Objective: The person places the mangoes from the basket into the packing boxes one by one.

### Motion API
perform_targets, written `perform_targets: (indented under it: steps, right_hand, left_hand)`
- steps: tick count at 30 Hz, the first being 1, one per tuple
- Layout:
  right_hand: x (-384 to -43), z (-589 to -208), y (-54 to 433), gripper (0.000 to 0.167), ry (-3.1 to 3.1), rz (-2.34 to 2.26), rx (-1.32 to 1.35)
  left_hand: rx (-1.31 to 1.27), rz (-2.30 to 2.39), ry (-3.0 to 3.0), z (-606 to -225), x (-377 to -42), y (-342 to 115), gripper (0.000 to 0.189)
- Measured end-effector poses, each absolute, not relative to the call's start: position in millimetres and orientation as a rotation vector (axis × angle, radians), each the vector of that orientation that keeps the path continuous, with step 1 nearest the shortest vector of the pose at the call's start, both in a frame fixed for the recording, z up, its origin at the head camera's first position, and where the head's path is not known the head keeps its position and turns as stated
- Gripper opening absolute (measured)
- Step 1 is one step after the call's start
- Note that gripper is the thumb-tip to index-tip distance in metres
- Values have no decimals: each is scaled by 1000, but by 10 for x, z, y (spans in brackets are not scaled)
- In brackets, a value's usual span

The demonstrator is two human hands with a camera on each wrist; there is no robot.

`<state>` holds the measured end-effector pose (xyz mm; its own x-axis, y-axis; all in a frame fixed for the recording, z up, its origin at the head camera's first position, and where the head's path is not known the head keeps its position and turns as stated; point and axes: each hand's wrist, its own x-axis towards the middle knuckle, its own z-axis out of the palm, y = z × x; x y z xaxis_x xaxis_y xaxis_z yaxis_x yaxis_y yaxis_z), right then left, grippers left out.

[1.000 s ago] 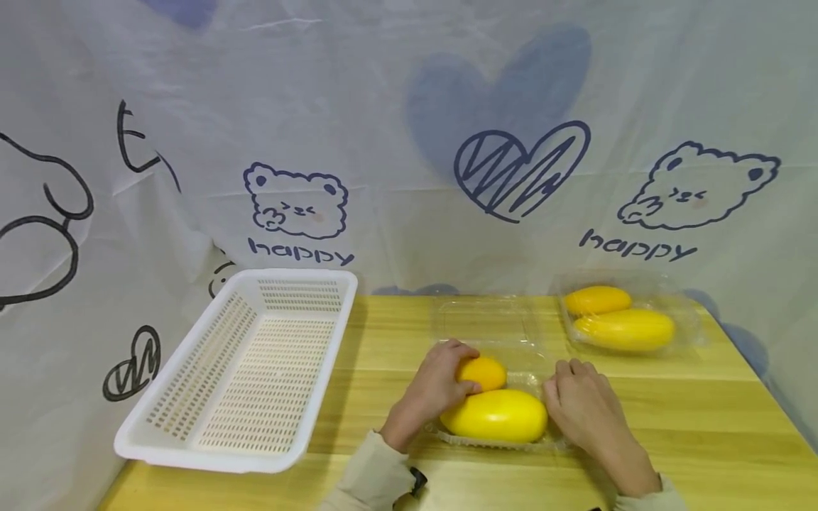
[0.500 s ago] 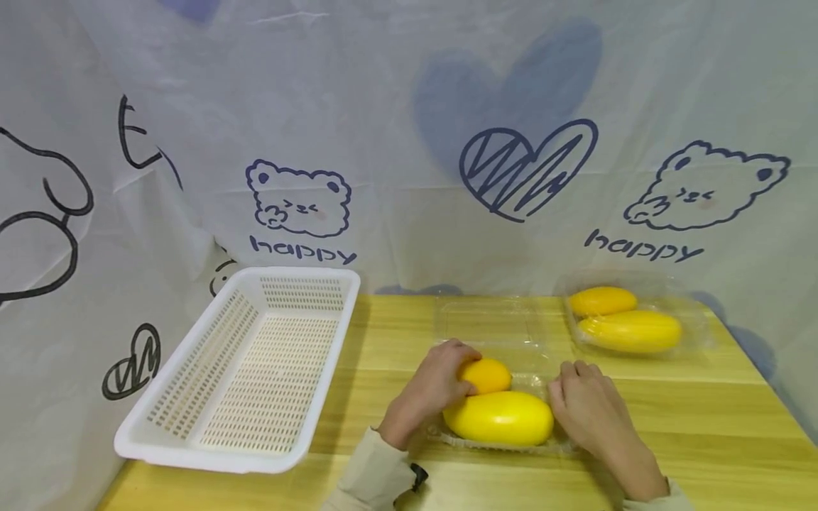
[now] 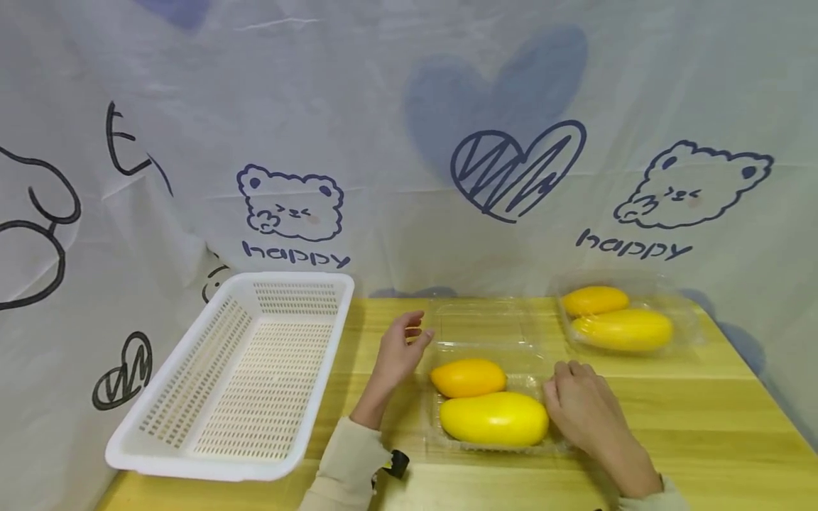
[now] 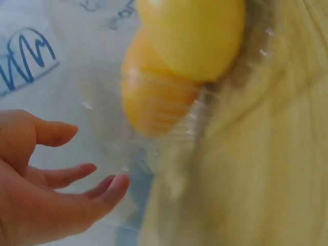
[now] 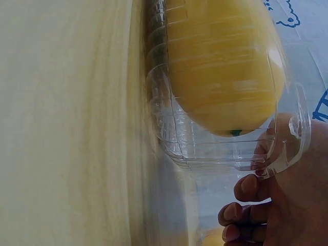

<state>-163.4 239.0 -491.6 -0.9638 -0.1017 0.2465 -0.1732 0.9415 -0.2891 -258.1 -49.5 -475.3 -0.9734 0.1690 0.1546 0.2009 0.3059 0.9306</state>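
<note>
A hinged clear plastic fruit box stands on the table with its lid laid back behind it. Inside lie a small orange-yellow mango and, in front of it, a larger smooth yellow fruit. My right hand pinches the box's right rim; the right wrist view shows the clear wall between thumb and fingers. Left of the box and lid, my left hand is off the mango, thumb and fingers spread with nothing between them, as the left wrist view also shows.
A white perforated plastic basket with nothing in it stands at the left of the wooden table. At the back right is a second clear box with two yellow fruits. A printed cloth hangs behind.
My left hand has let go of the small mango, which stays in the box, and moved up and left with its fingers parted. The right hand keeps its grip on the rim.
</note>
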Motion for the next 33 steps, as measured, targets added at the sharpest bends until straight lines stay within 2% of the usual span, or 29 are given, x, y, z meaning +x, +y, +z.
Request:
perform_targets:
  steps: [3,8,12,20,33]
  right_hand:
    - [-1637,-4917,2378,22,-2863,449,220]
    - [-1640,-4919,2348,21,-2855,447,244]
    - [-1656,-4917,2341,21,-2846,441,255]
    - [-1649,-4894,2368,23,-2856,412,258]
    - [-1642,-4906,2399,22,-2876,451,220]
  left_hand:
    - [-243,-2134,-2470,-4862,-2640,-539,50]
    - [-31,-2626,-2208,-5034,-2726,-591,52]
    - [-15,-2810,-2040,-5089,-2785,-611,52]
    - [-82,-3051,-1905,-5132,-2863,-599,55]
    - [-176,-3041,-1876,-5074,-2939,-554,57]
